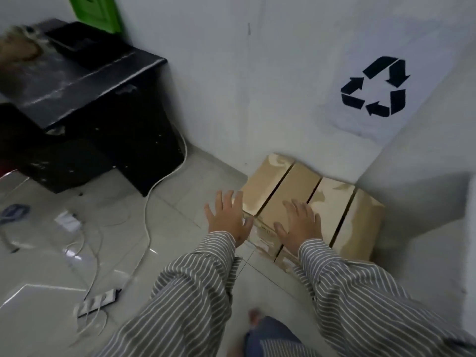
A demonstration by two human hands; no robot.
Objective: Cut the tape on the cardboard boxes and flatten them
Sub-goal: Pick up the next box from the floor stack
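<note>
Your flattened cardboard (301, 194) lies on the tiled floor (180, 207), pushed into the corner where the two white walls meet, just below the black recycling symbol (374, 87) painted on the wall. It shows as several tan panels side by side with dark gaps between them, and patches of glossy tape (262, 230) show along its near edge.

Your right hand (300, 225) lies palm down on the cardboard with fingers straight and spread, gripping nothing. Your left hand (228, 215) is also flat, fingers splayed wide and holding nothing; it sits at the cardboard's left near edge, partly over the floor, and you cannot tell from here whether it presses the cardboard or hovers just above it. Both arms wear grey striped sleeves (201, 284).

To your left stands a black cabinet (85, 119), scuffed with pale marks, with a dark flat object on top. A white cable (154, 191) runs down from beside it across the floor to a power strip (99, 302), among other loose thin wires. A green panel (95, 11) hangs on the wall above the cabinet. Your bare foot (255, 318) shows near the bottom edge, blurred
</note>
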